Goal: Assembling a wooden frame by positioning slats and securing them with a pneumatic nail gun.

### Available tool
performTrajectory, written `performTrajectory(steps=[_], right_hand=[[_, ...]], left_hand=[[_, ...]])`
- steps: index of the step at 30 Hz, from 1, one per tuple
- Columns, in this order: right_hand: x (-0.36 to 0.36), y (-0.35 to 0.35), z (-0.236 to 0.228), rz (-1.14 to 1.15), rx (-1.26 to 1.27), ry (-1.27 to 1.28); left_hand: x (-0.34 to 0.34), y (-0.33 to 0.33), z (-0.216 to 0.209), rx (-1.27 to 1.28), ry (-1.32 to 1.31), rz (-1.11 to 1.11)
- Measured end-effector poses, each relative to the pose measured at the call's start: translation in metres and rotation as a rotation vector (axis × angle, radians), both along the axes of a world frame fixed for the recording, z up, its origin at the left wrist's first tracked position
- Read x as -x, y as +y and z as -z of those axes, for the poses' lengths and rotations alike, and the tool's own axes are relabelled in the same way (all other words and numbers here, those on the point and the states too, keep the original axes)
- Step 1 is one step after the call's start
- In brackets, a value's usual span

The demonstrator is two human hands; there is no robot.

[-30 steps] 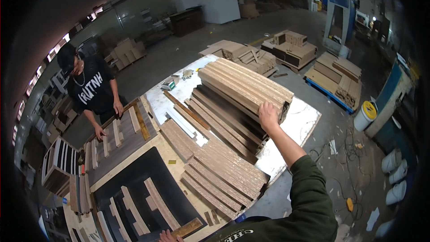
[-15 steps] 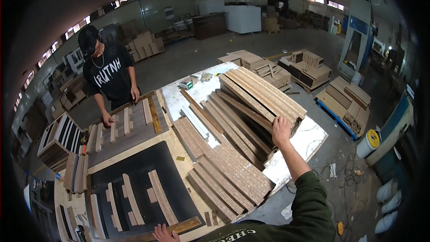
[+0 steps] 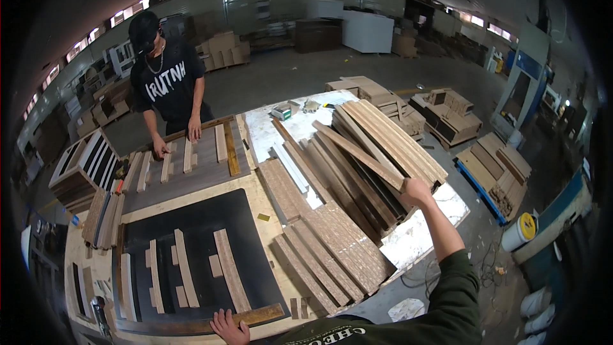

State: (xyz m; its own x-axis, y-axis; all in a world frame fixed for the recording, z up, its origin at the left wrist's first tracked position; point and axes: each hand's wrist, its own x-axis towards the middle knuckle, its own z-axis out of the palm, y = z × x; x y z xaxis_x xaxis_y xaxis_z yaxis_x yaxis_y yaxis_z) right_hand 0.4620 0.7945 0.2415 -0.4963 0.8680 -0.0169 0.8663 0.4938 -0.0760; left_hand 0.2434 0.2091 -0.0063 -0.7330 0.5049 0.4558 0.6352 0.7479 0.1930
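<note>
My right hand [image 3: 416, 193] grips the near end of a long wooden strip [image 3: 361, 154]. This strip slants across other strips, beside a tall stack of pale strips [image 3: 401, 144]. At the lower edge my left hand [image 3: 228, 327] rests with fingers spread at the brown edge strip [image 3: 262, 315] of a black panel [image 3: 201, 217]. Several narrow wood pieces lie on that panel, among them a long strip [image 3: 232, 271] with a small block against its side.
Across the table a co-worker [image 3: 169, 80] handles wood strips on a grey-brown panel [image 3: 207, 169]. More chipboard strips [image 3: 338, 243] are piled between my arms. A striped wooden box [image 3: 83, 169] stands at the left. Pallets of boards [image 3: 495, 169] sit on the floor at right.
My right hand has pulled the strip's near end slightly to the right, and the strip now lies separated from the stack. The co-worker's hands have shifted among the strips. The view has turned slightly.
</note>
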Motion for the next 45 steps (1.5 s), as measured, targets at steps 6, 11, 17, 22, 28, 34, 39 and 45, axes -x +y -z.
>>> performTrajectory(steps=[6, 11, 17, 22, 28, 34, 39, 45], right_hand=[[0.004, -0.066, 0.039, -0.226, 0.939, 0.765], [0.013, -0.188, 0.077, -0.270, 1.296, 0.932], [0.099, -0.341, 0.085, -0.338, 1.584, 0.792], [0.147, -0.399, 0.114, -0.275, 1.390, 0.879], [0.155, -0.433, 0.109, -0.150, 1.024, 1.029], [0.141, -0.493, 0.105, 0.165, 0.751, 1.095], [0.116, -0.560, 0.094, 0.376, 0.553, 1.114], [0.082, -0.604, 0.102, 0.364, 0.441, 0.923]], left_hand=[[0.003, 0.012, -0.033, -0.207, -0.240, -0.052], [-0.006, 0.116, -0.130, -0.607, -0.513, 0.371], [0.000, 0.168, -0.142, -1.640, -1.667, 0.050], [0.118, 0.043, -0.112, -1.114, -1.384, -0.131], [0.290, -0.138, -0.128, -0.045, -0.595, -0.119], [0.439, -0.145, -0.136, 0.309, -0.180, 0.253], [0.518, -0.091, -0.110, 0.319, -0.226, 0.391], [0.535, -0.046, -0.086, 0.231, -0.284, 0.335]])
